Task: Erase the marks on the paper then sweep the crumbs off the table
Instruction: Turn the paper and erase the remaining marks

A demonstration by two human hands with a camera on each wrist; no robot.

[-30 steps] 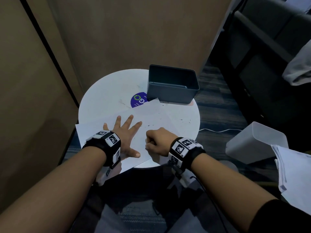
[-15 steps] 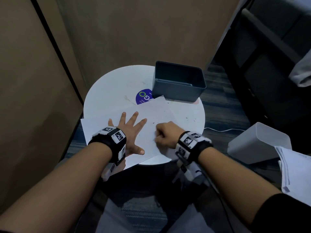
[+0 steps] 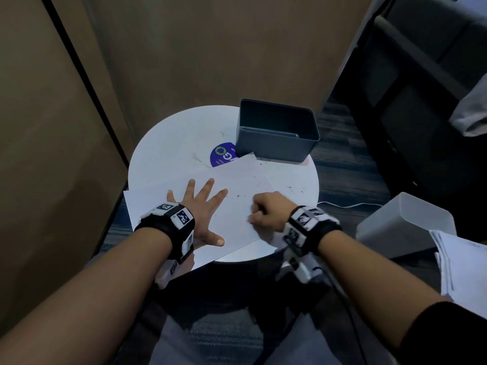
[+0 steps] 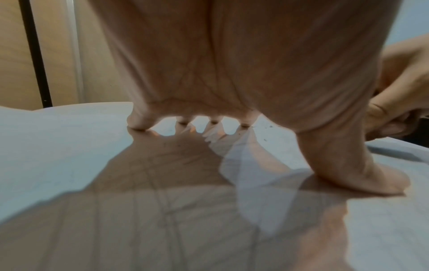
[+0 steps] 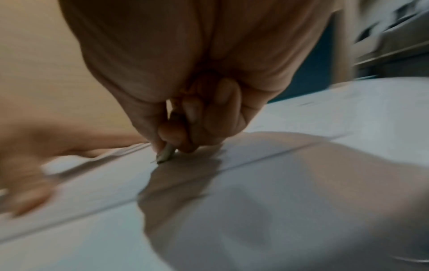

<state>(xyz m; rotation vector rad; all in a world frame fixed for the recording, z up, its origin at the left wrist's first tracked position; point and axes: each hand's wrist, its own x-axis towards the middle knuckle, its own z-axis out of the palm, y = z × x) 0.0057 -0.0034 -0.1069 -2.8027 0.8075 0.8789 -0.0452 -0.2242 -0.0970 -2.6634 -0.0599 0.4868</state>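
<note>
Relative to the earlier frame, right hand [image 3: 268,210] has shifted slightly along the paper [image 3: 237,219]; left hand [image 3: 197,206] unchanged. The right hand pinches a small eraser [image 5: 166,155], tip on the paper at the desk's [image 3: 171,143] near edge. Crumbs [image 3: 292,187] lie beyond and right of it. Left hand presses the sheet flat, fingers spread.

A round purple sticker [image 3: 222,157] on the white table [image 3: 168,154] bears a green ring logo and a large white "G" (seen upside down), with small white words of which "our" and "clean" can just be made out. The left wristband [image 3: 174,216] carries black-and-white square code markers.
</note>
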